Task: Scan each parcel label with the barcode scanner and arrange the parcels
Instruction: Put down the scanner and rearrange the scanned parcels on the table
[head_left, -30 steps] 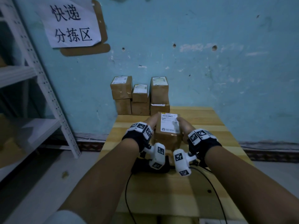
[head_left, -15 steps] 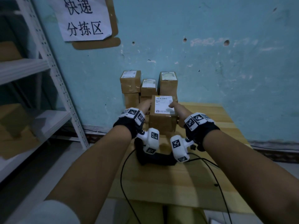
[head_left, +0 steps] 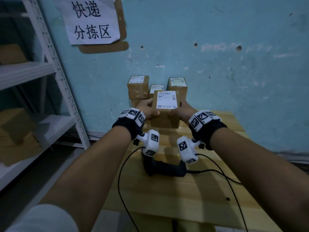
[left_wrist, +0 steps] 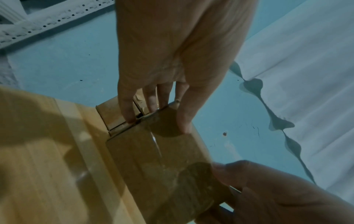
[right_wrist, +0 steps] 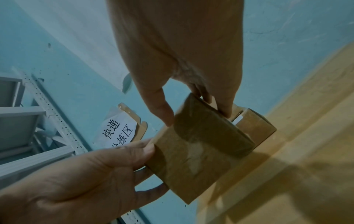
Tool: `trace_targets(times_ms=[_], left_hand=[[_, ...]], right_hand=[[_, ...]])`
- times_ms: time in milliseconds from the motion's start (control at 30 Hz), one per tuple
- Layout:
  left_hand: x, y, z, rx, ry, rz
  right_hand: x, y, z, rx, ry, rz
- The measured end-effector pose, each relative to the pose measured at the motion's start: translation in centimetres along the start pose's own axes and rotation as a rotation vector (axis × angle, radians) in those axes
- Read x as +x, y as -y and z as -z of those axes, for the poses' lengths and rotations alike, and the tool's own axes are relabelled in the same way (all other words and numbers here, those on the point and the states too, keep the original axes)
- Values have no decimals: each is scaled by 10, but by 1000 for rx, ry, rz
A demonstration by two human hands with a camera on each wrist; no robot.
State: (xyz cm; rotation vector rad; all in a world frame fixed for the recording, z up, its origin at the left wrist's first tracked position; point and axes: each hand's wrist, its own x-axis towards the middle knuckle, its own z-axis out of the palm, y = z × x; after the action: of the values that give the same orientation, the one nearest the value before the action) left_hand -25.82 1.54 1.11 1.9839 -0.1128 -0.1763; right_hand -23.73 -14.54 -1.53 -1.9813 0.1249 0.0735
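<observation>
The parcel [head_left: 165,111] is hanging label-up between both hands, above the surface [head_left: 192,190], just before the stacked parcels [head_left: 138,87] at the wall. The left hand [head_left: 147,108] and right hand [head_left: 181,111] are each clamping a side, equally near. Its label [head_left: 167,99] is too small to read, seemingly a barcode. The wall sign [head_left: 92,20] is reading 快递分拣区.

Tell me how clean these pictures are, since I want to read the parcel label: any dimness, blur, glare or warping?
Head view: dim, bluish; the held parcel shows its label, print too small to read; shelving bows. Left wrist view: left hand soft, tape glare on the box. Right wrist view: right hand blurred, hard shadows on the table.
</observation>
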Motion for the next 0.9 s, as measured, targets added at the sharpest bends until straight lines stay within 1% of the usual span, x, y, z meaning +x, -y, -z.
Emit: trace_targets(times_ms=[67,167,233,300,333,400,500,567,700,800,900], left_hand=[[1,1,1,-6,-7,-25],[6,1,4,-23,-17,-34],[12,-1,7,28,-33,-60],[17,-4,10,41,-51,-91],[20,-7,13,30,-53,-112],[28,-14,18,19,-57,-145],[45,-30,27,55,-92,-186],[59,-42,34,91,-112,-239],[88,-64,47,57,-145,-312],[112,-68,55,100,-135,-332],[135,-69,61,179,-128,-351]], right_hand=[[-13,10,-1,3,-9,-4],[1,2,0,4,10,-5],[6,3,3,-2,19,-10],[-1,15,6,-28,14,12],[-11,27,7,-46,-13,31],[-10,43,10,-77,-53,77],[5,61,16,-73,-80,132],[17,76,19,-36,-102,172],[41,100,25,-25,-144,244],[63,106,30,-70,-157,278],[81,111,32,-97,-157,350]])
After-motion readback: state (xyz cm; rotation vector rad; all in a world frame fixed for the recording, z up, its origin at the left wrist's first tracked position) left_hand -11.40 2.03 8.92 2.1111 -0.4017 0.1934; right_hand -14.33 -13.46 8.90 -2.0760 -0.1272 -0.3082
